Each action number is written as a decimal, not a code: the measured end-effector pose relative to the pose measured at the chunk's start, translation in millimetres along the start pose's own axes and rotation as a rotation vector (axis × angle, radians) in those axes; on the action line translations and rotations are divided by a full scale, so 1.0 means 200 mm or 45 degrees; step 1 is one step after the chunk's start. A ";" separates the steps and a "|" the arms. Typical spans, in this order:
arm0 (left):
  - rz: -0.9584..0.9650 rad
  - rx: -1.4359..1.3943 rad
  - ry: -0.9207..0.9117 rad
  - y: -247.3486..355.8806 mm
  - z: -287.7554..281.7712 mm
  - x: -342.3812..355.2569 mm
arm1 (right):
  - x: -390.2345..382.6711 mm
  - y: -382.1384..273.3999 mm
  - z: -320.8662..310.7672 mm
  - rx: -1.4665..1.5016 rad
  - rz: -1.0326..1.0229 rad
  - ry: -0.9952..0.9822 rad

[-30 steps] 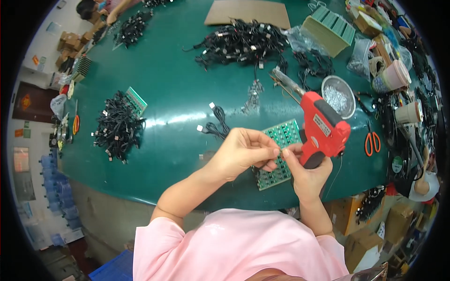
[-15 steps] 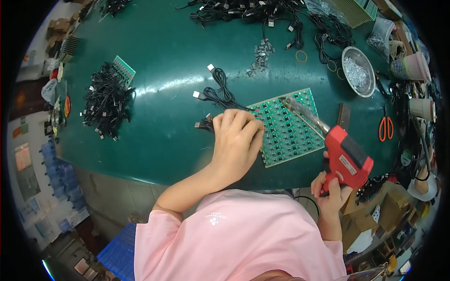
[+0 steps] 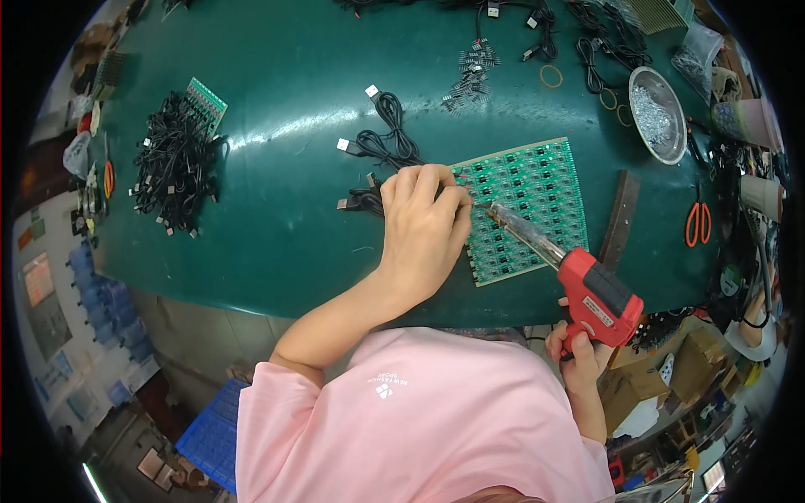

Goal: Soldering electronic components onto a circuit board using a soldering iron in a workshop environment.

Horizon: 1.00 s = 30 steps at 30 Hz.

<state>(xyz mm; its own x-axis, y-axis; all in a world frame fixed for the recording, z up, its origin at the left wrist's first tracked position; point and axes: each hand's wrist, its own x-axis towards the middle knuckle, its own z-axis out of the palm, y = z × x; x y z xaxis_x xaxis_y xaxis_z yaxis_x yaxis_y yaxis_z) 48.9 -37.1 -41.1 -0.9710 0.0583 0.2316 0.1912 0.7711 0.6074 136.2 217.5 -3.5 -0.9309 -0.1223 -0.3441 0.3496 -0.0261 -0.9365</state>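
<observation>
A green circuit board panel [image 3: 528, 210] with rows of small parts lies on the table in front of me. My left hand [image 3: 421, 220] is closed at its left edge, fingers pinched on a black USB cable [image 3: 366, 199] whose plug end sticks out to the left; the gripped end is hidden by my fingers. Just above, another coiled black USB cable [image 3: 392, 134] reaches the board's upper left. My right hand [image 3: 580, 352] is wrapped round the handle of a red and black soldering gun [image 3: 599, 293]. Its tip is at the board's left side, close to my left fingertips.
Bundled cables [image 3: 176, 168] on another board lie at the left. Small dark components [image 3: 471, 77] are scattered beyond the panel. To the right are a metal bowl [image 3: 657, 117] of small clear pieces, a dark bar [image 3: 619, 220] and orange-handled scissors [image 3: 697, 225].
The soldering gun's tip has come down and left, from the board's upper part to beside my left fingers. The left hand stays pinched at the board's edge. The whole view has shifted slightly.
</observation>
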 end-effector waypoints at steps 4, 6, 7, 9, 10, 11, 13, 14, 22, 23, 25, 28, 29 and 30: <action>-0.001 0.009 -0.007 0.00 0.01 0.00 | 0.01 -0.01 0.01 -0.017 0.030 -0.011; -0.004 0.014 0.009 0.00 0.02 0.00 | 0.02 -0.01 0.02 -0.018 0.034 0.012; -0.003 0.022 0.024 0.00 0.02 0.00 | 0.02 -0.02 0.03 -0.019 0.018 0.039; -0.004 0.026 0.031 0.00 0.02 0.00 | 0.03 -0.02 0.04 -0.022 0.002 0.062; -0.001 0.029 0.037 0.00 0.02 0.00 | 0.03 -0.01 0.04 -0.013 0.007 0.040; -0.005 0.030 0.040 0.00 0.03 -0.01 | 0.03 -0.01 0.03 -0.003 0.011 0.019; 0.008 0.035 0.052 0.00 0.03 0.00 | 0.02 -0.01 0.03 0.059 0.039 0.037; 0.007 0.033 0.053 0.00 0.03 0.00 | 0.02 -0.02 0.03 0.124 0.066 0.056; 0.007 0.058 0.070 0.01 0.04 0.00 | 0.03 -0.02 0.03 0.038 0.027 0.059; 0.006 0.059 0.067 0.01 0.05 0.00 | 0.03 -0.02 0.03 -0.045 -0.001 0.063; 0.010 0.070 0.069 0.01 0.04 0.00 | 0.02 -0.02 0.01 -0.033 -0.024 0.041; 0.016 0.077 0.066 0.01 0.04 0.00 | 0.02 -0.04 0.01 0.057 -0.067 0.048; 0.018 0.078 0.066 0.01 0.04 0.00 | 0.03 -0.05 0.01 0.135 -0.087 0.076; 0.016 0.083 0.060 0.01 0.04 0.00 | 0.04 -0.06 0.02 0.136 -0.088 0.079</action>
<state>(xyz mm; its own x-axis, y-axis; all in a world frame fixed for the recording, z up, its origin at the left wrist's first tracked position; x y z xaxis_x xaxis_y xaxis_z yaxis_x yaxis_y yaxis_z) 48.6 -30.1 -45.1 -0.9605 0.0398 0.2754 0.1923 0.8103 0.5536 126.3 212.2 4.9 -0.9568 -0.0553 -0.2855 0.2905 -0.1382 -0.9468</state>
